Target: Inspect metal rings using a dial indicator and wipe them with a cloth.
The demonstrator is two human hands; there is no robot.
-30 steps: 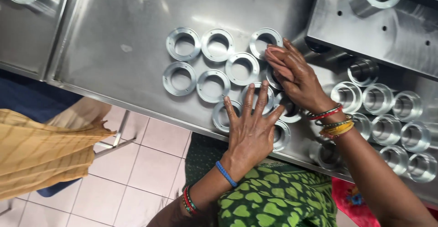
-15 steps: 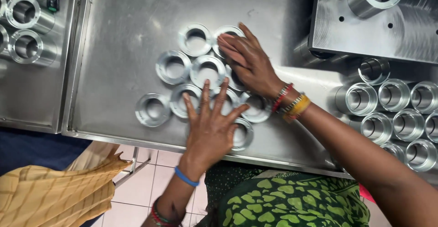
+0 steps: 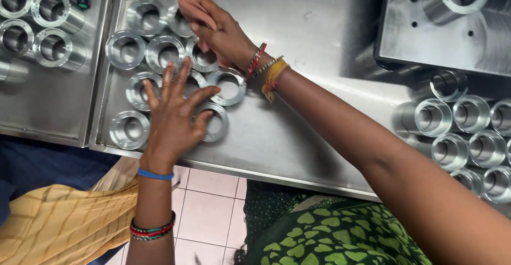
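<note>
Your left hand [image 3: 173, 113] lay flat, fingers spread, pressing the shiny flanged steel rings [image 3: 162, 52] clustered at the stainless steel tray's [image 3: 319, 137] nine o'clock; your right hand [image 3: 218, 31], fingers together, corralled their twelve o'clock edge, keeping them bunched.

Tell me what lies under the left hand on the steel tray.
The left hand lies flat, fingers spread, on flat metal rings grouped on the steel tray. Ring edges show around the palm at and; how many it fully covers stays hidden.
</note>
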